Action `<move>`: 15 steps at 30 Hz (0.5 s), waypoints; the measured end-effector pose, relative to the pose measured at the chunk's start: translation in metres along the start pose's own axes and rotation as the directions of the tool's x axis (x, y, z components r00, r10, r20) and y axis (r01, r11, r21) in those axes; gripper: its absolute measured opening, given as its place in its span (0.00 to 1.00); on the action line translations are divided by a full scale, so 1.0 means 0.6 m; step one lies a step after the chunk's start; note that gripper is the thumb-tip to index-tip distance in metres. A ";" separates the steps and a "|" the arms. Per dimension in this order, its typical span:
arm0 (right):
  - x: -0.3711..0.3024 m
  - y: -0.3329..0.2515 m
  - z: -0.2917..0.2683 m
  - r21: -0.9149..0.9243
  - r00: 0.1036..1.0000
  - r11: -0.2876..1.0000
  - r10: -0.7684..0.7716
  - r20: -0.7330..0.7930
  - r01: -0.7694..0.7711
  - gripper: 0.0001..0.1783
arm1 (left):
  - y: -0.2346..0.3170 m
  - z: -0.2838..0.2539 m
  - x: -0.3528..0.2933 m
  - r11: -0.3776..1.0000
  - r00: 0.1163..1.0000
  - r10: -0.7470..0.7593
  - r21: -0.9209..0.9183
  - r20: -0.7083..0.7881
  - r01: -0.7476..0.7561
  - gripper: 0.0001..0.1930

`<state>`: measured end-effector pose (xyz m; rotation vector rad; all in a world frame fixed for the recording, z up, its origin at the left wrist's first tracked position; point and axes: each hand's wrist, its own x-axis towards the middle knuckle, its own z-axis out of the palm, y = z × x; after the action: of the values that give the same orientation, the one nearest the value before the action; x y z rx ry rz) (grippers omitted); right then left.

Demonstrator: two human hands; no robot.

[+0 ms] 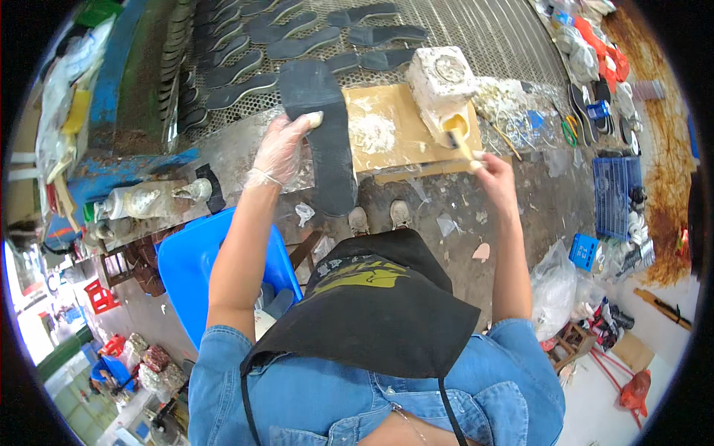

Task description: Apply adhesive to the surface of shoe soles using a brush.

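Risk first. The brush (463,149), gripped by its pale handle in the right hand (496,178), sits tilted at the mouth of the crusted white container (444,78). If it is overloaded, drips would probably land on the cardboard (416,152), which already carries a white smear. The left hand (281,149), in a clear glove, pinches the dark sole piece (332,160) at one edge only; a slick glove could let it twist or drop, as its lower end appears to hang past the desk edge over the floor (461,201).

Sole piece: left of the cardboard, flat, matt, blue-black, long with a rounded lower end. Wider dark part above the thumb; cannot tell whether that is a second piece.
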<state>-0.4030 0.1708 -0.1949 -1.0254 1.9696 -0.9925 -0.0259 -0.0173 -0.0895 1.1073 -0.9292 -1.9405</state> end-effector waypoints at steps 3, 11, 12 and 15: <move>-0.003 0.004 0.014 0.071 1.000 0.997 0.015 0.007 -0.015 0.18 | 0.011 0.011 -0.006 0.987 0.997 0.058 0.148 0.049 -0.065 0.18; -0.050 -0.312 0.070 0.129 0.917 0.914 -0.394 0.059 0.384 0.16 | 0.075 0.045 -0.044 0.972 0.980 0.104 0.191 0.172 -0.137 0.17; -0.052 -0.336 0.075 0.130 0.915 0.912 -0.399 0.063 0.388 0.16 | 0.080 0.045 -0.047 0.972 0.980 0.109 0.190 0.168 -0.140 0.17; -0.049 -0.382 0.084 0.015 0.872 0.872 -0.489 -0.007 0.489 0.18 | 0.092 0.038 -0.050 0.961 0.969 0.160 0.195 0.189 -0.197 0.17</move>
<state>-0.2716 0.0904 -0.0154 -1.5619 1.7294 -1.2709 -0.0222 -0.0140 -0.0227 0.9451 -1.3110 -1.8392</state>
